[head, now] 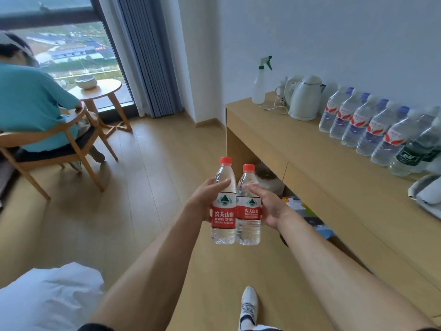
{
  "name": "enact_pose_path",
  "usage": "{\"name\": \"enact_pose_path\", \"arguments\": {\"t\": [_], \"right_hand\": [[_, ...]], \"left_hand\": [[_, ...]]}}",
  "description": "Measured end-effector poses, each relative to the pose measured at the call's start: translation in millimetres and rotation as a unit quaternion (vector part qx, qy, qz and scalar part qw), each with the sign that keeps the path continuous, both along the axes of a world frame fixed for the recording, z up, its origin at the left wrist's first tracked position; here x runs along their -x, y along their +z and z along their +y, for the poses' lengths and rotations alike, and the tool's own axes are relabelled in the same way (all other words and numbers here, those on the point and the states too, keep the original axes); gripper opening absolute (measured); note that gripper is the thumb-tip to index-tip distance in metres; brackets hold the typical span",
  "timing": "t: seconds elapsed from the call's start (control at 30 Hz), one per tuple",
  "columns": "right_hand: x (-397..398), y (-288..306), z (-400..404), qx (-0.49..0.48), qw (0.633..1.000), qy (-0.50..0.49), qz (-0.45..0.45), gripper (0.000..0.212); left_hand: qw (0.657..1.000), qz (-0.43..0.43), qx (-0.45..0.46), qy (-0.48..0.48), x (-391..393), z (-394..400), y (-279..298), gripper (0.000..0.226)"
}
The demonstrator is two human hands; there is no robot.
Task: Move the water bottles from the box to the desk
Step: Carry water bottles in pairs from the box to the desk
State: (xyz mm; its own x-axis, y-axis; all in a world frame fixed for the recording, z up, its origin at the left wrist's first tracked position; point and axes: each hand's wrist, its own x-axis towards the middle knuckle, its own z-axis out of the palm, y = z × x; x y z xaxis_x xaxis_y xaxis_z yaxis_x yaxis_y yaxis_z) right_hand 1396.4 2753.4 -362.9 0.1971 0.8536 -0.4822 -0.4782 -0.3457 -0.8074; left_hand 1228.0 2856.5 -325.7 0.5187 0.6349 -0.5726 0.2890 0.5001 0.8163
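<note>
Here each hand grips one upright Nongfu Spring bottle — left hand (202,199), right hand (269,206) — bottles touching; the desk (310,163) lies rightward, nearer the right hand.

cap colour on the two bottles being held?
Red caps, on both held bottles; seen in the head view.

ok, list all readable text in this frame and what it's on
"农夫山泉" – red label of the left-hand bottle, held by the left hand
"NONGFU SPRING" – same label, under the Chinese; the small line below is too blurred
"农夫山泉" – red label of the right-hand bottle, held by the right hand; its smaller print is blurred
Row of bottles on the desk: red and green labels, unreadable
</note>
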Motion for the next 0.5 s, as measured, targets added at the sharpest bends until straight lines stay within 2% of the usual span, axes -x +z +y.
{"name": "enact_pose_path", "arguments": {"t": [0.23, 0.4, 0.5], "right_hand": [[-38.4, 10.0, 145.8, -0.05, 0.997, 0.047, 0.028, 0.041], [-71.8, 19.3, 244.1, -0.055, 0.997, 0.044, -0.013, 0.062], [-88.8, 10.5, 281.5, -0.035, 0.998, 0.038, -0.029, 0.058]], "left_hand": [[0.999, 0.009, -0.021, 0.046, -35.2, 128.4, 14.5, 0.051], [0.996, -0.01, -0.016, 0.085, -68.6, 215.1, 25.6, 0.047], [0.995, -0.01, -0.001, 0.094, -85.9, 248.6, 19.9, 0.05]]}}
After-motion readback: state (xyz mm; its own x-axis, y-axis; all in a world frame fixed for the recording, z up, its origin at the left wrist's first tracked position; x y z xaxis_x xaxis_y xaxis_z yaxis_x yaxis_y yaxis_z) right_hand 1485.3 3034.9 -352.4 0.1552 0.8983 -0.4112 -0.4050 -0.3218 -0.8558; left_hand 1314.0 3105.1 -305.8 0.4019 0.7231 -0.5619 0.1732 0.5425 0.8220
